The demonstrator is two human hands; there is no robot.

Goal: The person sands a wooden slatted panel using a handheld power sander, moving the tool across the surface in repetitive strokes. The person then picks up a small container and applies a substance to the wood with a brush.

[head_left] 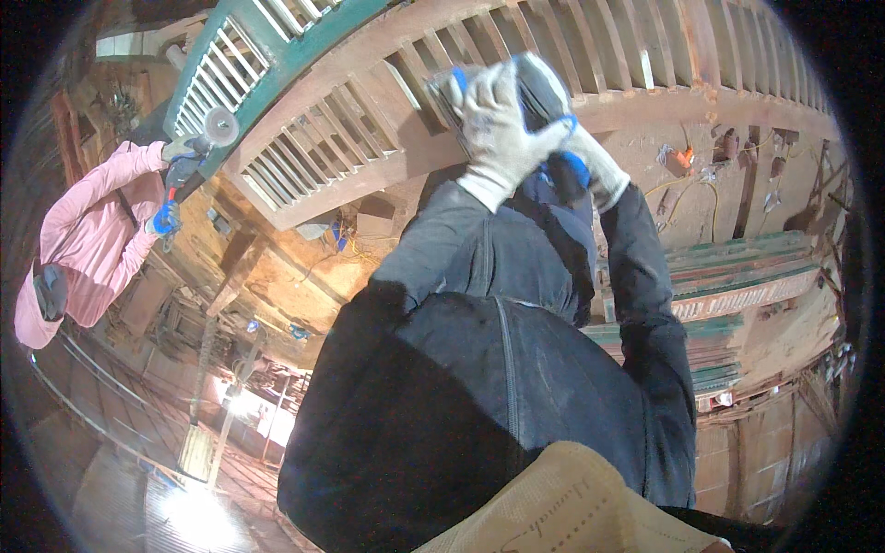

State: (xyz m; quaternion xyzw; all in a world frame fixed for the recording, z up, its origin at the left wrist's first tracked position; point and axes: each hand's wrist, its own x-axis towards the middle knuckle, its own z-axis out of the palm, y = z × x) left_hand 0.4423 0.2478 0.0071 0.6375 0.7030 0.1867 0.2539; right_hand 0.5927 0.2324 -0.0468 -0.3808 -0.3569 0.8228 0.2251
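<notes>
"Tan printed cloth (553,498) sat closest, overlapping a dark garment (544,387). What were the hands doing?"

"Both were gloved and raised ahead. The left hand (498,120) had its fingers bent, slightly apart, and clamped on a dark grey object (542,88) with a pale edge."

"And the right hand (595,166)?"

"Just beside it, partly hidden behind the left thumb; I couldn't tell whether its fingers were apart or together."

"Where exactly was that object?"

"Between the gloves, in front of the brown slatted frame (627,115). I couldn't tell if they touched."

"Anyone else?"

"At the left, a co-worker (101,221) in pink held a power tool (178,175), its round disc (220,126) at the edge of a green slatted frame (277,64). Green and brown slatted pieces (737,272) lay at the right."
</notes>
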